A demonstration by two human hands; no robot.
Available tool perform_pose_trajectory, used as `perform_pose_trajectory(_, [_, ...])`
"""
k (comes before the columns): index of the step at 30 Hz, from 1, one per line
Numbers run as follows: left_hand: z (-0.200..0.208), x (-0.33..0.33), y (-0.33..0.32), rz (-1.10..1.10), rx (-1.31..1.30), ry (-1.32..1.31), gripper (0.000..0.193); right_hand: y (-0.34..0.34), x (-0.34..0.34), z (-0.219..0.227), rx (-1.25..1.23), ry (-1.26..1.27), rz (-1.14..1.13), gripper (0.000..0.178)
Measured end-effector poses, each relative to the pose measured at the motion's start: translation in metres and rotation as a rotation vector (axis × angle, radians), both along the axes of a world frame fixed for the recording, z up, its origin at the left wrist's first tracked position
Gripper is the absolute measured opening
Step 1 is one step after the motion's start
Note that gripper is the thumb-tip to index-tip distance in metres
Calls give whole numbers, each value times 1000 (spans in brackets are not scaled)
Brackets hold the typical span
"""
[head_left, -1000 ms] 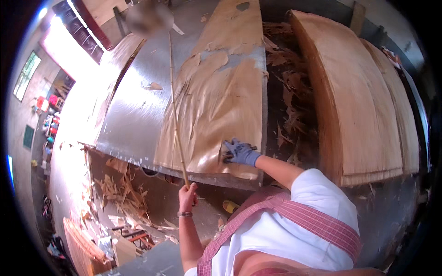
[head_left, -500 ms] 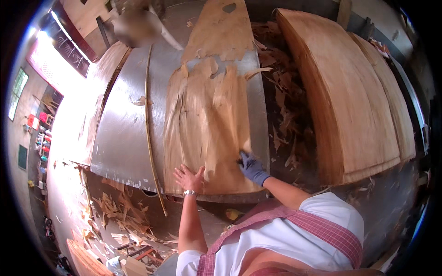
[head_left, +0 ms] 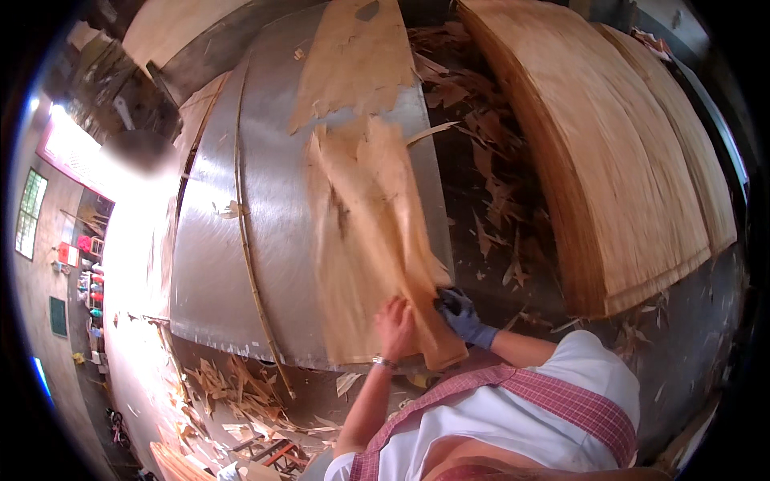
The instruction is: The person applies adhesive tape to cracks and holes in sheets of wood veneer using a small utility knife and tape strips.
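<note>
Where the hands touch it, the veneer folds between them.

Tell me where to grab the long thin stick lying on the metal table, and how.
Take the stick by its near end, coming from the person's side and closing around it: that end juts past the front edge of the table, likely leaving room beneath.
</note>
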State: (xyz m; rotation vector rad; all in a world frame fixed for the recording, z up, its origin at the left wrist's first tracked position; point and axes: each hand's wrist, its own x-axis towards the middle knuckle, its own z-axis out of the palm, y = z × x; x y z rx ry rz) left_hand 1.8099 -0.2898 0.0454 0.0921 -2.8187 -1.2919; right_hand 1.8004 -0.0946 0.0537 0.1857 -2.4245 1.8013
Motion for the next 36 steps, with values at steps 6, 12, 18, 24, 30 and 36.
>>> perform_pose_trajectory(6, [-29, 8, 116, -304, 706, -430, 40, 97, 28, -17, -459, -822, -43, 44])
perform_pose_trajectory(12, [-17, -20, 135, -429, 928, -552, 34, 181, 40, -79, -292, -615, -453, 63])
perform_pose_trajectory(18, [12, -28, 61, -150, 650, -429, 26, 248, 20, -174, 706, -596, -416, 58])
perform_pose_trajectory(24, [6, 19, -147, 403, -615, 4, 41, 202, -40, -165, 1097, -672, -240, 83])
perform_pose_trajectory(30, [-39, 126, -299, 956, -1008, -218, 34, 134, -84, -144, 824, -296, -482, 59])
perform_pose_trajectory(36, [-32, 165, -340, 691, -295, -185, 21, -58, -54, -73, 505, 78, -383, 27])
